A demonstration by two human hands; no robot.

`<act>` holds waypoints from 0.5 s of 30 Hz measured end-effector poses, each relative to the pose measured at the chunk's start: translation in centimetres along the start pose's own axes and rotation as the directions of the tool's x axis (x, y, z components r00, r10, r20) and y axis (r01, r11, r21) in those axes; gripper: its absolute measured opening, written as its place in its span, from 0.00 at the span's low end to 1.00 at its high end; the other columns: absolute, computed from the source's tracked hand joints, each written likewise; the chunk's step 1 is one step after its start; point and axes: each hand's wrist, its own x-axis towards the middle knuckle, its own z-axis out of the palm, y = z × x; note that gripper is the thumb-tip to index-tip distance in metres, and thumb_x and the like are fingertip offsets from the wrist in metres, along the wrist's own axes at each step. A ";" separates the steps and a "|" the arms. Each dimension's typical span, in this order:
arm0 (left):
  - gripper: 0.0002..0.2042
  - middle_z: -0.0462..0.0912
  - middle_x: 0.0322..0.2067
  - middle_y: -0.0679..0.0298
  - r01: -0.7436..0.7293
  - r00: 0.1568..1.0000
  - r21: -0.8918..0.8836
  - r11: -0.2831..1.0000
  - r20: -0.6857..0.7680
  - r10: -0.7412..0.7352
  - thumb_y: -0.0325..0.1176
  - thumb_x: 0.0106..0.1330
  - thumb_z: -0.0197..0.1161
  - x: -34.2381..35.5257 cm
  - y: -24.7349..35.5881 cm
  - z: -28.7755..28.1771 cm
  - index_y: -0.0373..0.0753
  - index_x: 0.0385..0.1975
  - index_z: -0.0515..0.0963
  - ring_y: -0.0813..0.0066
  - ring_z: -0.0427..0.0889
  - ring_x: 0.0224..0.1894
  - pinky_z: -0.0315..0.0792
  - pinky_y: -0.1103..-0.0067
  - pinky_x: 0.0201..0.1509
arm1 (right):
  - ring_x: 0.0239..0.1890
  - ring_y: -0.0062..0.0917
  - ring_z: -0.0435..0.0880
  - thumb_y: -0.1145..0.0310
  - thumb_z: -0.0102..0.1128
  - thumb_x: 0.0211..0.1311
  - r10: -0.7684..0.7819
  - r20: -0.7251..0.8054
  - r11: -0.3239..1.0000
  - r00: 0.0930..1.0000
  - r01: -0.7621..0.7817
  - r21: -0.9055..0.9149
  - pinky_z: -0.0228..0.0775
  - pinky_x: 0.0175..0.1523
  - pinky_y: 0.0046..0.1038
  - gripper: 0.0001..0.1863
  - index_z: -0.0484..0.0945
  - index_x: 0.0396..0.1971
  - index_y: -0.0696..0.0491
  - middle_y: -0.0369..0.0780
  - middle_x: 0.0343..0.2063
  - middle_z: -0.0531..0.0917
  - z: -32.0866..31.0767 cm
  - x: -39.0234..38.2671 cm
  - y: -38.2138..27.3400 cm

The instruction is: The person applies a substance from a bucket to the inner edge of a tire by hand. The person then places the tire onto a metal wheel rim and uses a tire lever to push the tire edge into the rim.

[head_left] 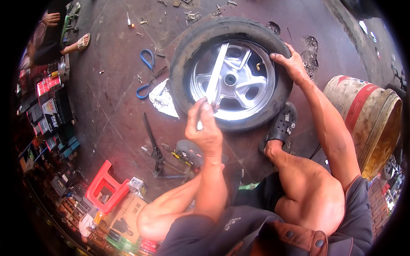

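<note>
A silver spoked wheel rim [247,87] lies flat on the floor inside a black tire [181,79]. My left hand [206,128] is closed around the lower end of a long, shiny tire lever [217,73]. The lever slants up across the rim, its far tip at the tire's upper inner edge; whether it is hooked under the bead I cannot tell. On the tire's right side rests my right hand [292,65], thumb over the sidewall and fingers over the outer tread. A brass-coloured valve stem [258,66] shows inside the rim.
Left of the tire lie a blue-handled tool [147,59] and crumpled white paper [164,100]. A dark metal tool [156,154] lies near my left foot. A dirty bucket [341,96] lies tipped at right. A red stool [96,190] and another person's sandaled foot [81,44] are at left.
</note>
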 end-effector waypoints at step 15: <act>0.09 0.79 0.16 0.64 -0.369 0.910 0.036 0.929 0.215 0.354 0.23 0.63 0.57 5.3 6.8 6.3 0.29 0.21 0.78 0.84 0.73 0.18 0.66 0.83 0.24 | 0.48 0.27 0.81 0.54 0.76 0.45 -0.050 -0.015 0.999 0.999 0.050 -0.008 0.71 0.56 0.26 0.45 0.66 0.61 0.59 0.45 0.47 0.82 -0.1 -0.5 -0.1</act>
